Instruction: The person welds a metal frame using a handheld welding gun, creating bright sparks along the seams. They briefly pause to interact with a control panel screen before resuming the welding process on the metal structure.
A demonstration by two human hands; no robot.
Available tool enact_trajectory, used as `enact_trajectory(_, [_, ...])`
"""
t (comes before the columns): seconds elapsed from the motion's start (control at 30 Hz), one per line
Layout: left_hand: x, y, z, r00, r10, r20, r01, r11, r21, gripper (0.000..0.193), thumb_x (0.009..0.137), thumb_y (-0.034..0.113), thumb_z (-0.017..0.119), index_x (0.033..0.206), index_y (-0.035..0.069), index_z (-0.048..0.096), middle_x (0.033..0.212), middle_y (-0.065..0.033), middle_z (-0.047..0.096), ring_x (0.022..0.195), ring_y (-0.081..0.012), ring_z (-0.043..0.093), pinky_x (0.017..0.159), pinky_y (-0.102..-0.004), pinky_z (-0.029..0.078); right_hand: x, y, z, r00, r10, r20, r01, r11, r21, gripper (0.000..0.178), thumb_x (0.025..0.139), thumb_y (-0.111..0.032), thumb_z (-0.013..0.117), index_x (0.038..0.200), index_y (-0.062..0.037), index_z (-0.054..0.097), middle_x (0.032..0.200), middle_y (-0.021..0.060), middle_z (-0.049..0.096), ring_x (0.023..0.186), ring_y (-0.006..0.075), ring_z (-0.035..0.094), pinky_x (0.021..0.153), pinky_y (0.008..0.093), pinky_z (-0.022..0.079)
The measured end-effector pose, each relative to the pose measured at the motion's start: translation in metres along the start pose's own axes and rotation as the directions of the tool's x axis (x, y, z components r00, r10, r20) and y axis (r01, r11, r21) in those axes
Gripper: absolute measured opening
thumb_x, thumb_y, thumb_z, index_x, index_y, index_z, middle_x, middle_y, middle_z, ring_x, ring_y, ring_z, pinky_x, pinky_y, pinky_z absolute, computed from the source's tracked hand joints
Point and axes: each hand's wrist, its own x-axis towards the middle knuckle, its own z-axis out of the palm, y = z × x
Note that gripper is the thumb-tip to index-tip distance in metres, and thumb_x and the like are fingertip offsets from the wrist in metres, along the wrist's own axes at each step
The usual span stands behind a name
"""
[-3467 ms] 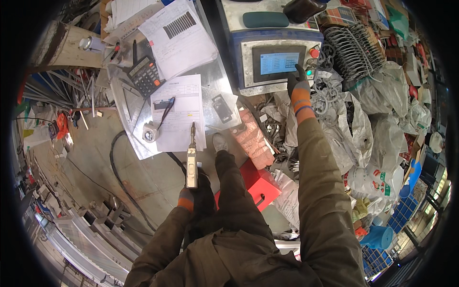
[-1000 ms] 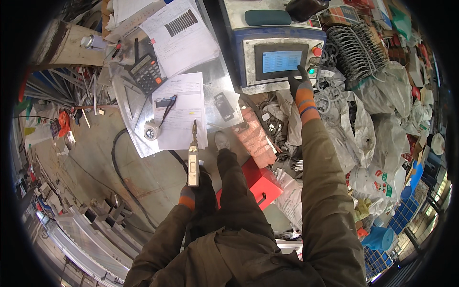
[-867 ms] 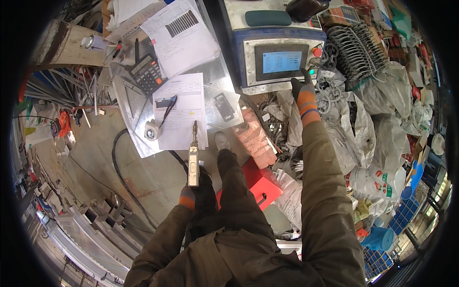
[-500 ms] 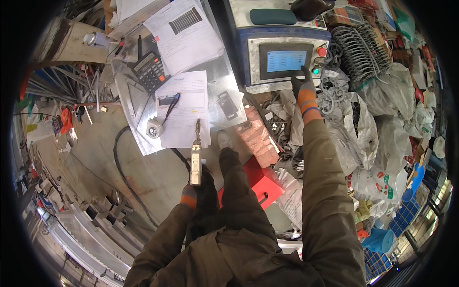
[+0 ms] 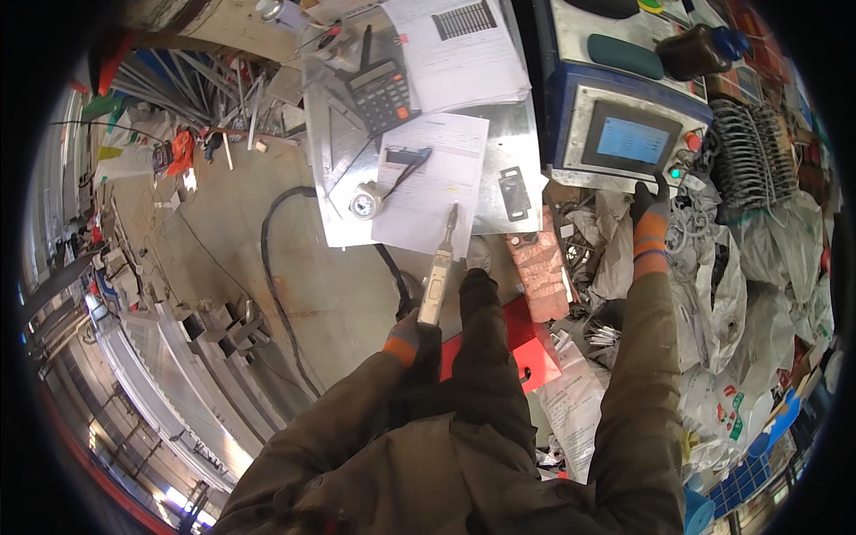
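My left hand [image 5: 406,334], in a dark glove with an orange cuff, grips a welding torch [image 5: 435,283] with a pale boxy body and a narrow metal nozzle. The nozzle points away from me, its tip over the lower part of a printed sheet [image 5: 455,147] on the metal table. My gloved right hand [image 5: 651,205] is at the lower edge of a blue-and-white control unit, index finger stretched out and apart from the thumb. The fingertip lies just below the lit touchscreen [image 5: 631,140], near a green-lit button [image 5: 675,174]. Whether it touches the panel I cannot tell.
On the metal table [image 5: 508,134] are a calculator [image 5: 379,94], a paper stack [image 5: 464,53], a pen and a round white tape measure [image 5: 365,202]. A black hose [image 5: 267,236] curves over the floor. Plastic bags [image 5: 713,303] and metal coils [image 5: 753,156] crowd the right; metal profiles [image 5: 196,339] lie left.
The whole view has shifted, so the table and control unit appear further right. My right fingertip has drawn down from the screen's lower right corner. The torch stays in my left hand, now more slanted.
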Motion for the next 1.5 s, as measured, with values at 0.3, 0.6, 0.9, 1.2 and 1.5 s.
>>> enact_trajectory(0.3, [-0.004,0.01,-0.005,0.999,-0.024,-0.027,0.024,1.0,0.006,0.053,0.098,0.042,0.075,0.14,0.011,0.072,0.121,-0.0294,0.081,0.123,-0.0511,0.076,0.106,-0.0536,0.06,-0.122,0.084,0.02,0.992,0.123,0.027,-0.093,0.858,-0.506,0.057,0.111,-0.024,0.069,0.163,-0.0022,0.057,0.112,0.0207,0.079,0.096,0.0269,0.071,0.091,0.0412,0.059])
enact_trajectory(0.6, [-0.022,-0.004,-0.027,0.597,0.745,0.298,-0.652,0.235,0.721,0.033,0.109,0.038,0.069,0.108,0.007,0.082,0.088,-0.0113,0.077,0.079,-0.0373,0.075,0.071,-0.0474,0.062,-0.346,0.113,0.066,0.676,0.181,0.715,0.387,0.738,-0.553,0.068,0.107,-0.032,0.074,0.166,-0.0048,0.053,0.132,0.025,0.073,0.116,0.0377,0.07,0.103,0.048,0.057])
enact_trajectory(0.9, [-0.019,-0.037,-0.08,0.907,0.387,-0.165,-0.357,0.916,0.185,0.025,0.109,0.022,0.071,0.127,0.005,0.072,0.105,-0.0099,0.075,0.091,-0.0273,0.074,0.079,-0.0414,0.062,-0.458,0.047,0.163,0.267,0.183,0.946,0.556,0.773,-0.306,0.079,0.103,-0.041,0.078,0.169,-0.0074,0.049,0.153,0.0292,0.066,0.136,0.0485,0.068,0.114,0.0547,0.056])
enact_trajectory(1.2, [-0.002,-0.167,-0.139,0.621,0.437,-0.651,-0.689,0.699,-0.189,0.037,0.109,0.018,0.077,0.142,0.005,0.067,0.122,-0.0092,0.074,0.113,-0.0224,0.072,0.097,-0.0358,0.061,-0.564,0.007,0.278,0.313,-0.086,0.946,0.668,0.728,-0.156,0.101,0.089,-0.043,0.094,0.171,-0.0081,0.047,0.156,0.025,0.064,0.144,0.0478,0.063,0.117,0.0565,0.054])
enact_trajectory(1.5, [-0.276,-0.216,-0.239,0.559,0.576,-0.596,-0.82,0.279,-0.5,0.02,0.111,0.024,0.081,0.113,0.006,0.076,0.108,-0.0037,0.077,0.102,-0.0176,0.072,0.09,-0.038,0.063,-0.741,-0.031,0.354,0.032,-0.494,0.869,0.738,0.598,0.313,0.053,0.108,-0.029,0.077,0.154,-0.0047,0.066,0.13,0.0225,0.08,0.119,0.042,0.079,0.102,0.0503,0.063])
